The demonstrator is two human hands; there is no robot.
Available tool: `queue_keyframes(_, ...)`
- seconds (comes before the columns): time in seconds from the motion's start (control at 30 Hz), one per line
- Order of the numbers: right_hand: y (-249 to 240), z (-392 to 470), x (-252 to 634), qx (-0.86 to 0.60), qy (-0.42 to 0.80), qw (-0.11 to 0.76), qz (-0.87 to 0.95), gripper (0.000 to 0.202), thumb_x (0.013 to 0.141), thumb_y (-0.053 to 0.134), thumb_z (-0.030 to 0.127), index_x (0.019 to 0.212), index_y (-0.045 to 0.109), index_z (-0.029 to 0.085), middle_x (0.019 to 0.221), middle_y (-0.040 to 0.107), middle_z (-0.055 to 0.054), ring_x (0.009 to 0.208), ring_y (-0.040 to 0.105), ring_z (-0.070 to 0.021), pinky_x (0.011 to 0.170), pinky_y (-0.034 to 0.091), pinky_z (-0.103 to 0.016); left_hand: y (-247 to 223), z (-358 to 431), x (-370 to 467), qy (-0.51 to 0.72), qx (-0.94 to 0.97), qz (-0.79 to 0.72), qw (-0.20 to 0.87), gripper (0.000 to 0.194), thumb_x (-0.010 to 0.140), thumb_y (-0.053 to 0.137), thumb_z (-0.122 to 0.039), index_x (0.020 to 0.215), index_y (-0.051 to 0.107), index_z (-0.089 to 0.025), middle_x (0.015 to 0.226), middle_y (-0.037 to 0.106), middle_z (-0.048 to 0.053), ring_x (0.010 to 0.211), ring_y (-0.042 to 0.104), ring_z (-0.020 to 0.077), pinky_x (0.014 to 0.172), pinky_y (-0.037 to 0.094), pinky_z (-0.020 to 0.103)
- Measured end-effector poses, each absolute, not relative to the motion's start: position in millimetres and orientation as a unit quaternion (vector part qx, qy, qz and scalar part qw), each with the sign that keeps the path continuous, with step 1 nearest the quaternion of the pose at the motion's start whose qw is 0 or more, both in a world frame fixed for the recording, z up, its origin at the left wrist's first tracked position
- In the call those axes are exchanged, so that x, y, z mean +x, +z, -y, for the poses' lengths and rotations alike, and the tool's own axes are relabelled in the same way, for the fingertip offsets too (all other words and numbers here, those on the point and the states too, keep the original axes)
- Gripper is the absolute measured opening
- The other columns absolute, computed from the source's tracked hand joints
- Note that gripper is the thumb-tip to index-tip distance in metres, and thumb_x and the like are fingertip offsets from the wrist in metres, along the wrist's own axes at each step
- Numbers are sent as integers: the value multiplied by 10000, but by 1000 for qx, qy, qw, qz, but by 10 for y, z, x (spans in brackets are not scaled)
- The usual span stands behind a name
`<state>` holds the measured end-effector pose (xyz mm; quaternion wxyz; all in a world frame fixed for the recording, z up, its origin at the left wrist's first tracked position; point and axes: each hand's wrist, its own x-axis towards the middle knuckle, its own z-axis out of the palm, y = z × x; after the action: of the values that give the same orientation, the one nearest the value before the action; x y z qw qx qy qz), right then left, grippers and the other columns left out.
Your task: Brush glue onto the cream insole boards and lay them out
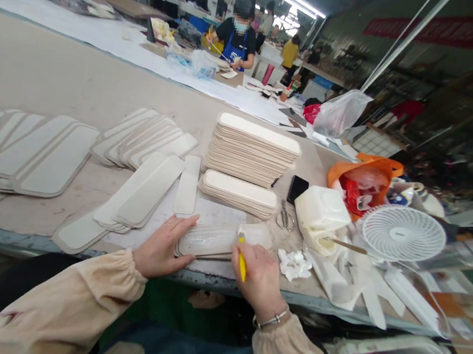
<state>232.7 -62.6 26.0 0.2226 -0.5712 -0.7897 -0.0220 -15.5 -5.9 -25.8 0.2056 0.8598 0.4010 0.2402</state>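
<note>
Near the table's front edge lies a long, round-cornered panel [208, 240], its top glossy and streaked. My left hand [168, 245] rests at the panel's left end, thumb and fingers stretched apart along its two long edges. My right hand [258, 273] is closed around a yellow-handled brush [242, 260], whose pale tip meets the panel towards its right end. Just behind stands a low stack of white-topped panels [238, 193], with a taller stack [253, 150] beyond it. A narrow white strip [187, 185] lies beyond my left hand.
Fanned panels [139, 194] and more piles [49, 156] cover the left side. Scissors [286, 218], a phone [298, 190], a white plastic container [323, 209], crumpled white material [294, 265] and a white fan [404, 233] stand right. A co-worker [239, 40] in a blue apron works across the table.
</note>
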Motion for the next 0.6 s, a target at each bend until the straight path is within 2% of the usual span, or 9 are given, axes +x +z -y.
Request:
queue_keyframes(0.1,310,675,2346,-533,26,295,793,192,957,448,244,938,632,190,824,682,-67,737,613,-174,705,473,-293,-256,59,-156,242,861,-398,206,847,768,639,-329,1471,189,-187,1392,480,160,1274,455,311,1133,267,555)
queue_keyframes(0.17,320,674,2494,-568,-20,324,756,181,953,463,255,953,631,187,868,691,-78,755,625,-180,716,479,-301,-254,55,-158,242,862,-394,208,834,771,637,-332,1468,201,-188,1404,466,162,1277,447,314,1134,261,557)
queue_keyframes(0.27,293,649,2682,-646,-114,271,705,230,954,462,309,893,642,180,755,669,-76,677,618,-192,635,454,-301,-248,53,-163,244,858,-399,213,814,767,637,-330,1459,235,-183,1403,461,167,1276,439,320,1130,261,558)
queue_keyframes(0.33,255,646,2663,-659,-124,217,709,275,952,456,341,820,644,189,649,625,-58,606,593,-189,573,418,-295,-232,64,-162,246,853,-403,220,810,757,641,-325,1455,254,-185,1384,477,165,1267,445,317,1131,253,561)
queue_keyframes(0.4,216,670,2539,-619,-67,227,749,271,940,469,356,807,646,200,665,631,-58,624,599,-192,587,425,-298,-212,82,-156,246,850,-405,230,820,742,650,-332,1452,267,-186,1362,495,164,1258,454,314,1131,242,567)
queue_keyframes(0.5,180,718,2352,-552,101,332,758,230,924,488,385,894,645,220,770,663,-50,677,618,-191,626,459,-303,-205,97,-148,240,850,-404,239,873,708,681,-389,1453,276,-182,1351,501,169,1251,457,321,1121,250,568)
queue_keyframes(0.6,171,699,2344,-594,215,418,653,249,914,486,444,837,614,245,622,577,3,556,552,-170,540,432,-298,-198,105,-171,236,859,-399,217,918,695,685,-516,1452,287,-183,1361,487,186,1251,454,333,1108,257,576)
